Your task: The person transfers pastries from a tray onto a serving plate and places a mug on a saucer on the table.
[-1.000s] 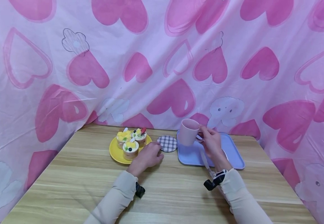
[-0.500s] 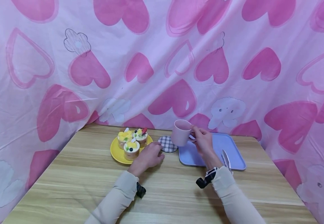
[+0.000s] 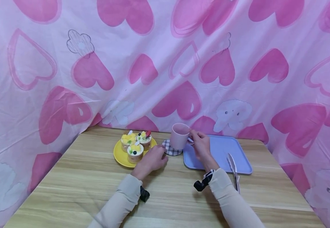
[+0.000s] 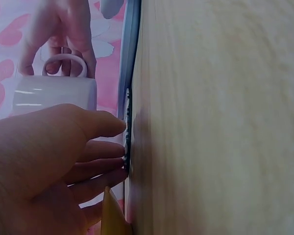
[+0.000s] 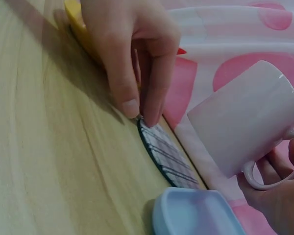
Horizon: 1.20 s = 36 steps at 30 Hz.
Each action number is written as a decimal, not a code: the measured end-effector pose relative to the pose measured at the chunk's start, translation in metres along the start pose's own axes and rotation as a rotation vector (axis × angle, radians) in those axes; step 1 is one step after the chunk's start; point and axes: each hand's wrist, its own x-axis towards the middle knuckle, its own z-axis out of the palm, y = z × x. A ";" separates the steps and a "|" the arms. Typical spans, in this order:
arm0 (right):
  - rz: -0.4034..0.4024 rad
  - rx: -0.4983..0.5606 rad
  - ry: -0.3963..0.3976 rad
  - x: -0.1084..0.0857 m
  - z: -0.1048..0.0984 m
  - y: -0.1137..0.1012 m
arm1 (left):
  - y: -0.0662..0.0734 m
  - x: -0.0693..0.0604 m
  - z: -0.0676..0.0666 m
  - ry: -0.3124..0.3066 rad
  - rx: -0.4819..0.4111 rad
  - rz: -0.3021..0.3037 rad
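In the head view my right hand (image 3: 200, 144) grips the handle of a pink mug (image 3: 179, 136). Upright in the head view, the mug is held above a round plaid coaster (image 3: 171, 150), partly covering it. My left hand (image 3: 152, 158) is low over the table, its fingertips at the coaster's left edge. The left wrist view shows these fingers (image 4: 95, 169) extended, with the thumb apart from them. Seen from the right wrist, the mug (image 5: 247, 117) is apart from the coaster (image 5: 169, 154).
A yellow plate (image 3: 121, 157) with three fruit-topped dessert cups (image 3: 135, 151) stands left of the coaster. To the right lies a blue tray (image 3: 219, 148), with metal tongs (image 3: 234, 169) across its front edge. A pink heart-patterned curtain (image 3: 142, 68) hangs behind the wooden table (image 3: 165, 202).
My right hand has carried the mug left, from over the tray to over the coaster. More of the tongs now shows. The left hand has stayed by the coaster.
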 end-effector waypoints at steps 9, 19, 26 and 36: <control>-0.013 -0.070 0.035 0.006 0.008 0.015 | 0.000 0.000 0.001 0.007 -0.007 0.000; 0.034 -0.107 0.049 0.012 0.014 0.026 | -0.001 0.001 0.003 0.025 -0.010 0.006; 0.044 -0.085 0.031 0.016 0.014 0.032 | -0.001 0.002 0.003 0.027 -0.008 0.011; 0.033 -0.072 0.021 0.017 0.015 0.036 | -0.002 0.002 0.002 0.023 -0.007 0.002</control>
